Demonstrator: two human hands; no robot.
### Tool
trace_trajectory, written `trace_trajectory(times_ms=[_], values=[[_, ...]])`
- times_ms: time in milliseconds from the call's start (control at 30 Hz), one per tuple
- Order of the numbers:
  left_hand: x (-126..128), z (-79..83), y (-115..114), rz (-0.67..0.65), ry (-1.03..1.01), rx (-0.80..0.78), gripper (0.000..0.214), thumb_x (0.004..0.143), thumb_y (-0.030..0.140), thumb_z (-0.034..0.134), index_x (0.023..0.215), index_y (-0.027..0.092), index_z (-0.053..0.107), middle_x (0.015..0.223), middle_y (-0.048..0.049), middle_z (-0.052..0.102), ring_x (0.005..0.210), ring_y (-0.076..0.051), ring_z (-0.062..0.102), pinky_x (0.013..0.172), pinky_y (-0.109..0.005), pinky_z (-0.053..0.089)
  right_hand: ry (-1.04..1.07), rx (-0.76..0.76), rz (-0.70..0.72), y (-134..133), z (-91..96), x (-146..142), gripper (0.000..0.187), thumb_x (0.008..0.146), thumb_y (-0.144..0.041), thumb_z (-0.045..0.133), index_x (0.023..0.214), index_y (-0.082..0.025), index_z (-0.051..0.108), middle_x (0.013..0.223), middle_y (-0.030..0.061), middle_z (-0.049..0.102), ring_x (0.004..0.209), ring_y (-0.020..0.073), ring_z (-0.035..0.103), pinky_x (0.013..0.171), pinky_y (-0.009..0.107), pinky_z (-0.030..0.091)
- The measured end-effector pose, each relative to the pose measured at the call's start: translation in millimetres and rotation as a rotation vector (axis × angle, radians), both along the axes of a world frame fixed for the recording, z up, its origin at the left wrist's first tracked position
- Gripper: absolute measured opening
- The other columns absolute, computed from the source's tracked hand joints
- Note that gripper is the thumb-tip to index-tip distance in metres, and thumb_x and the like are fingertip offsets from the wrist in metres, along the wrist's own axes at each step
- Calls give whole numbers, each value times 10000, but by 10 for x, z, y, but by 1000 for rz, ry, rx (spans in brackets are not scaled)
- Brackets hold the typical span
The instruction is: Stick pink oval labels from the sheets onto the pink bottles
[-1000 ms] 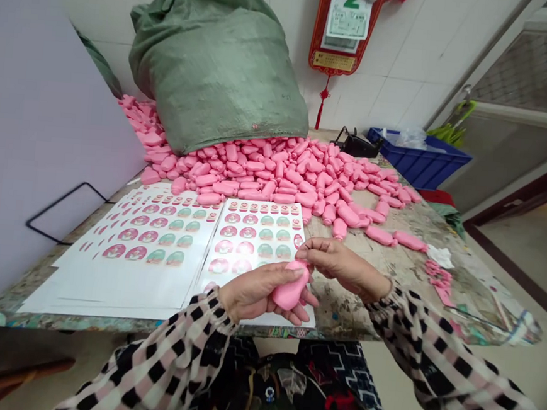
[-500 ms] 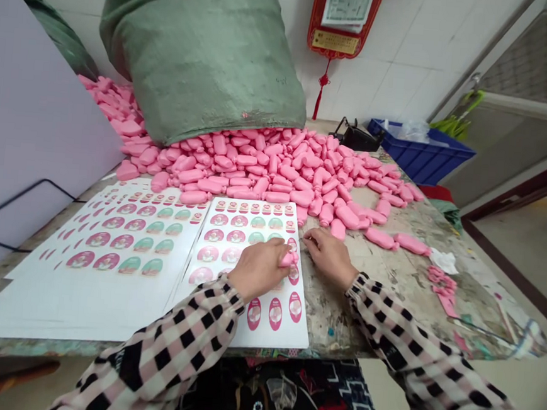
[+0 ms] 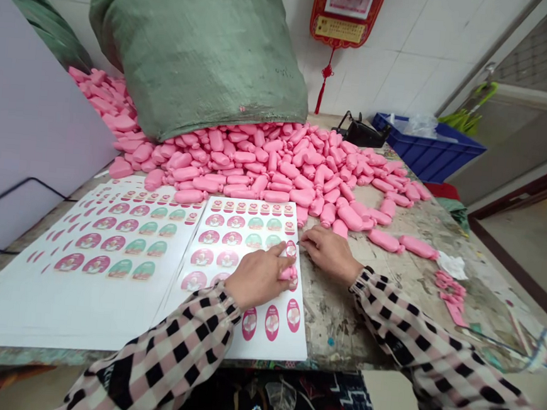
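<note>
My left hand (image 3: pixel 256 278) rests on the nearer sticker sheet (image 3: pixel 230 271), curled round a small pink plastic bottle (image 3: pixel 289 273) with the index finger stretched out onto the sheet. My right hand (image 3: pixel 329 252) lies at the sheet's right edge, its fingertips pinched at a sticker (image 3: pixel 291 249) there. Whether the sticker is lifted I cannot tell. Both arms wear checked sleeves.
A heap of pink bottles (image 3: pixel 276 167) spills from a green sack (image 3: pixel 195 47) at the back of the worn table (image 3: pixel 341 311). More sticker sheets (image 3: pixel 109 242) lie to the left. A blue crate (image 3: pixel 429 148) stands back right, and pink scraps (image 3: pixel 451 295) lie at right.
Both hands came down from above the table edge onto the sticker sheet. My left hand still grips the pink bottle; my right hand's fingers moved to the sheet's right edge.
</note>
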State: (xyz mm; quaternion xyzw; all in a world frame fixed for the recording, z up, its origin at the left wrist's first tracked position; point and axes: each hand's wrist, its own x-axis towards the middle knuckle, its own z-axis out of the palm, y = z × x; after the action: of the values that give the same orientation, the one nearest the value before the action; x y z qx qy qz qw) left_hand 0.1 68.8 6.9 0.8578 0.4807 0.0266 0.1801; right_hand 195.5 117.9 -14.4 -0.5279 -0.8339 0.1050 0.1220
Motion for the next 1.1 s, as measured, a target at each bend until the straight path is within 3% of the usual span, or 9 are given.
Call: trace_trajectory(times_ms=[233, 367, 800, 1100], values=[[-7, -29, -5, -9, 2, 21, 484, 797, 508, 483, 1223, 281, 528, 1422, -46, 368, 1004, -256, 583, 829, -363, 443, 201, -96, 20, 33, -103, 49, 138, 833, -264, 505, 842, -213, 632, 871, 5, 643, 820, 146, 568, 731, 251, 392], [-8, -37, -8, -12, -9, 28, 494, 804, 505, 472, 1241, 277, 514, 1422, -58, 365, 1001, -256, 583, 828, -365, 438, 308, -125, -69, -26, -161, 11, 133, 826, -271, 510, 829, -208, 627, 852, 3, 647, 789, 146, 569, 705, 255, 396], [0, -12, 40, -18, 31, -61, 532, 755, 562, 501, 1255, 381, 489, 1466, -86, 265, 968, -296, 600, 828, -419, 436, 177, -88, -307, -144, -75, -172, 255, 809, -458, 520, 733, -228, 599, 793, -9, 651, 702, 148, 554, 571, 247, 314], [-1, -9, 57, -36, 42, -43, 522, 754, 572, 492, 1243, 389, 499, 1461, -81, 264, 963, -300, 597, 810, -425, 443, 249, -129, -227, -73, -118, -125, 147, 819, -326, 500, 772, -213, 581, 810, -7, 631, 743, 147, 540, 627, 252, 347]])
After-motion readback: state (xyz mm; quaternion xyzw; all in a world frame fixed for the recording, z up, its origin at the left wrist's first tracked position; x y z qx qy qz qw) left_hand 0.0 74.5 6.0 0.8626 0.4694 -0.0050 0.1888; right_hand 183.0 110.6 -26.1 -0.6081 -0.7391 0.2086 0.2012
